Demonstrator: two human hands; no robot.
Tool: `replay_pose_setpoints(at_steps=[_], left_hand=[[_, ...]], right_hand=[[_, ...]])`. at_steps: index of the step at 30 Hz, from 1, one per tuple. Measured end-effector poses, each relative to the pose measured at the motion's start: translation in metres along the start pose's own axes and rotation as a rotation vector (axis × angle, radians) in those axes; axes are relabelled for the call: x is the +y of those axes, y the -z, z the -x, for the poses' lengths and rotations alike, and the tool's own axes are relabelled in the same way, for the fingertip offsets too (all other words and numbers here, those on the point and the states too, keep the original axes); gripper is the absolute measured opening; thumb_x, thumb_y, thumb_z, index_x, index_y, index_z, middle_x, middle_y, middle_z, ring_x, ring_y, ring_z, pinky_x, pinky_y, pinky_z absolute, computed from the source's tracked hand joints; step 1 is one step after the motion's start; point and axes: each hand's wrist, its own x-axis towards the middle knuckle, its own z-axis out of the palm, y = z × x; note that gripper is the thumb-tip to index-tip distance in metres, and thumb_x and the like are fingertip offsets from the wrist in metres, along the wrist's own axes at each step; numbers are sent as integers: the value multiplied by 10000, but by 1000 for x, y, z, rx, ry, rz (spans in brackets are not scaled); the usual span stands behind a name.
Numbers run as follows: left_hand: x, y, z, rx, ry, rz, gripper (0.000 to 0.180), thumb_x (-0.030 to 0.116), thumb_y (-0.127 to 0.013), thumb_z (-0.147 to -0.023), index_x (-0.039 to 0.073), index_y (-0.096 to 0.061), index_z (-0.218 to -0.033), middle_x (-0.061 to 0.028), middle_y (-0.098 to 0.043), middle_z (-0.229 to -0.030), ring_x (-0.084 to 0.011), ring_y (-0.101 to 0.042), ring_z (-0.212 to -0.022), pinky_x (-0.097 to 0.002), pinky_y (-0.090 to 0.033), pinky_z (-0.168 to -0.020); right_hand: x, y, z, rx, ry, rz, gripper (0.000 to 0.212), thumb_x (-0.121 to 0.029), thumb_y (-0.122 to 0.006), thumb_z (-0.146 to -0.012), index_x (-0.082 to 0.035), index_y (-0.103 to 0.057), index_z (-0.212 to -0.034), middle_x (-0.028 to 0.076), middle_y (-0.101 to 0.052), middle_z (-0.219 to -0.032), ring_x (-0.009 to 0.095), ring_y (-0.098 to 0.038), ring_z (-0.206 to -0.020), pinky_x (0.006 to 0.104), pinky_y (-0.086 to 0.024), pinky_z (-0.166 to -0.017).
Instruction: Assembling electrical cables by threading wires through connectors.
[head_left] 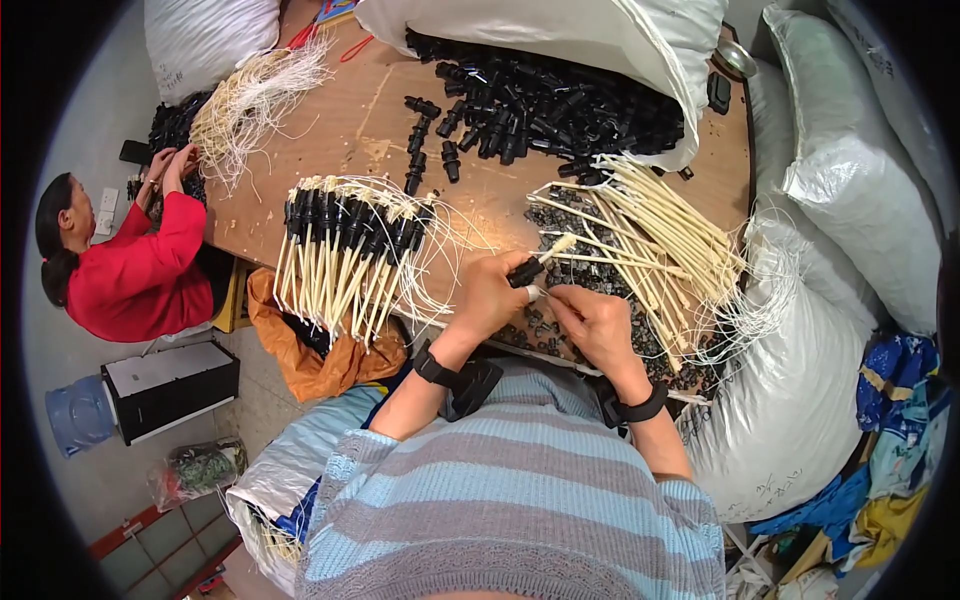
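My left hand (487, 297) is closed around a black plastic fitting (524, 272). A cream-coloured stub (559, 245) sticks out of the fitting's upper right end. Close beside it, my right hand (598, 322) pinches near a small whitish end (535, 293); what lies between its fingertips is too small to make out. Left of my hands, a row of cream sticks (345, 290) with black fittings on top lies at the table edge, white strings trailing off. A loose bundle of cream sticks (660, 235) lies to the right, over many small dark pieces (575, 220).
Black fittings (540, 110) spill from a big white sack (600, 40) at the back of the wooden table (340, 130). Full white sacks (780, 380) crowd the right side. A person in red (135, 260) works at the far left beside a string bundle (255, 105). An orange bag (290, 340) hangs below the edge.
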Motion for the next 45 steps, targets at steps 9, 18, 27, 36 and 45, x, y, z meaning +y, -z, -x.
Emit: replay_pose_setpoints(at_steps=[9,18,27,36,45], left_hand=[[-1,9,4,-15,-221,-420,422,-38,-583,-689,61,-631,-1096,-132,-645,-948,-360,-574,-964,-426,-444,-851],[-3,-2,6,-85,-297,-446,433,-57,-561,-658,52,-636,-1070,-153,-659,-941,-349,-606,-940,-423,-456,-819],[7,4,1,-241,-196,-92,376,-63,-570,-696,31,-611,-1057,-118,-671,-956,-311,-639,-893,-387,-504,-777],[-3,1,-4,34,-374,-33,134,13,-695,-706,50,-608,-801,-58,-622,-808,-189,-598,-773,-313,-472,-664],[-10,3,-3,26,-405,32,170,-48,-683,-698,46,-634,-831,-51,-646,-825,-189,-614,-793,-306,-463,-662]], right_hand=[[5,4,-3,117,-20,69,73,-89,-671,-822,-50,-698,-878,107,-635,-623,208,-631,-515,287,-472,-493],[6,-2,-2,-9,-57,-35,90,-85,-664,-825,-28,-683,-892,130,-632,-638,219,-638,-547,303,-474,-517],[3,1,-4,-68,131,-84,175,-68,-584,-879,-35,-596,-1050,169,-638,-760,366,-624,-623,423,-489,-542],[-5,-3,-1,13,61,12,116,-89,-613,-895,-38,-618,-999,150,-650,-787,333,-645,-654,379,-497,-548],[1,-4,1,23,3,-76,141,-123,-630,-888,-48,-640,-1007,147,-654,-774,330,-644,-631,381,-486,-513]])
